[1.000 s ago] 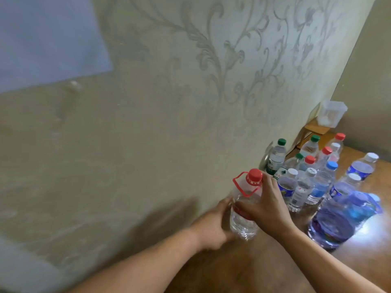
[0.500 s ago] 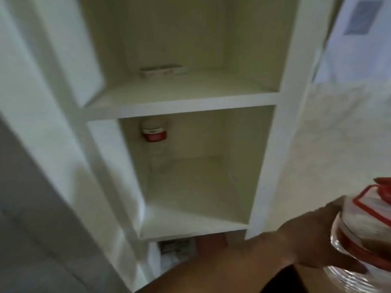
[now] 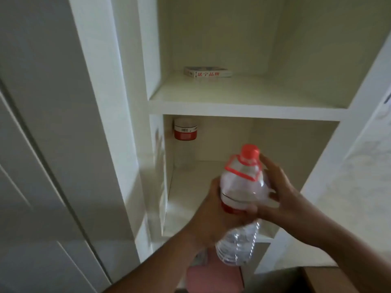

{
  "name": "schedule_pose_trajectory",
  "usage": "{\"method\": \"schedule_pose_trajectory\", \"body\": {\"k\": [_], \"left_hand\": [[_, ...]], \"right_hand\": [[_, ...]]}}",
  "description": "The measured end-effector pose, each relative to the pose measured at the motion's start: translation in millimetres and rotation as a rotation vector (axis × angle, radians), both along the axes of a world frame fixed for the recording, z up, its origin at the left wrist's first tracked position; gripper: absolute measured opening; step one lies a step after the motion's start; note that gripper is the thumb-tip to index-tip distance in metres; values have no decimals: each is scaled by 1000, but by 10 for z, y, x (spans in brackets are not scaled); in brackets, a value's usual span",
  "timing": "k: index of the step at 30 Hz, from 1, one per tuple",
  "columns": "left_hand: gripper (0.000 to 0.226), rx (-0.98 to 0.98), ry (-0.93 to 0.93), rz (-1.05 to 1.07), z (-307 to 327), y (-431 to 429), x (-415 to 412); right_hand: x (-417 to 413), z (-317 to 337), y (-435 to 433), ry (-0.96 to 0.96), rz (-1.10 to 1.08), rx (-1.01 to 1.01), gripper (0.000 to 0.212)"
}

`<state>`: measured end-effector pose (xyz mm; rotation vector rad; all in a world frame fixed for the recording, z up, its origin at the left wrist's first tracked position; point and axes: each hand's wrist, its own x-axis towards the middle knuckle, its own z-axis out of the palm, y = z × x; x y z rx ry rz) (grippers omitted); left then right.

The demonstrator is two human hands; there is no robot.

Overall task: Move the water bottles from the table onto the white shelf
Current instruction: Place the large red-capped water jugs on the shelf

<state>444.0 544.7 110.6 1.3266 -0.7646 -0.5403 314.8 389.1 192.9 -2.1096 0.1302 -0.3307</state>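
Observation:
I hold a clear water bottle (image 3: 241,189) with a red cap, red carry handle and red label in both hands, in front of the lower compartment of the white shelf (image 3: 249,112). My left hand (image 3: 208,216) wraps its left side at the label. My right hand (image 3: 281,193) grips its shoulder from the right. A second clear bottle with a red label (image 3: 185,142) stands at the back left of that lower compartment, its top hidden by the shelf board.
A flat white box with red lettering (image 3: 208,72) lies at the back of the upper compartment. A white panelled door (image 3: 42,166) stands to the left. Something pink (image 3: 213,278) sits below the shelf. A wooden table corner (image 3: 338,280) shows at bottom right.
The view swung from the table with its many bottles to the shelf. Both hands carried the red-capped bottle up from the table to the front of the lower compartment.

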Motion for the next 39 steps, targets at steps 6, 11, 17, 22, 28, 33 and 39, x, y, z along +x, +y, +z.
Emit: {"method": "schedule_pose_trajectory", "body": {"k": [6,11,17,22,28,33,39], "left_hand": [[74,22,-119,284,199,-361,660],[91,62,-97,391,1,-885,1093],[103,257,-167,531,-134,-1261,1580],[75,388,-244,702,-201,-1454,1791],[81,540,-176,520,-323,-1362,1952],[79,582,-150,451,-335,-1257,2054],[78,601,-120,393,-300,-1060,2043]], "right_hand": [[694,-1213,-323,185,-63,174,109],[1449,-1493,-516,151,-216,203,97],[2134,-1725,-784,112,-364,97,121],[2779,-1634,-834,121,-451,151,89],[3318,-1538,-889,224,-459,3,79],[3517,-1534,-741,295,-450,22,102],[3509,-1589,-790,299,-375,-37,117]]}}
